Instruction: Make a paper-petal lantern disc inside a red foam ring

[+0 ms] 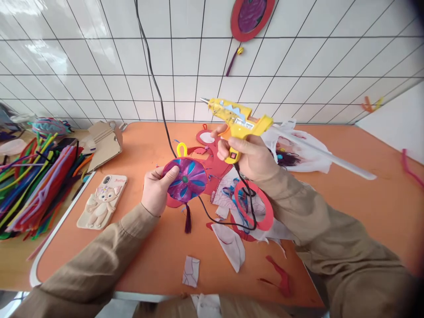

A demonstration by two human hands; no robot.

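My left hand (156, 190) pinches the left edge of a round purple disc (190, 183) with blue petals and a green centre. A yellow loop (182, 149) stands at the disc's top, and a dark tassel (188, 218) hangs below it. My right hand (253, 157) is wrapped round the handle of a yellow glue gun (238, 121), held above the table with its nozzle pointing left. A long clear glue stick (331, 157) sticks out of its back, and its black cord runs down from the handle.
The orange table (149, 260) bears red rings (267, 212), paper scraps (230, 247), a plastic bag (318, 152) and a phone (103, 202). Coloured pipe cleaners (43, 185) and a cardboard piece (106, 143) lie left. A black cable (154, 79) hangs before the tiled wall (185, 57).
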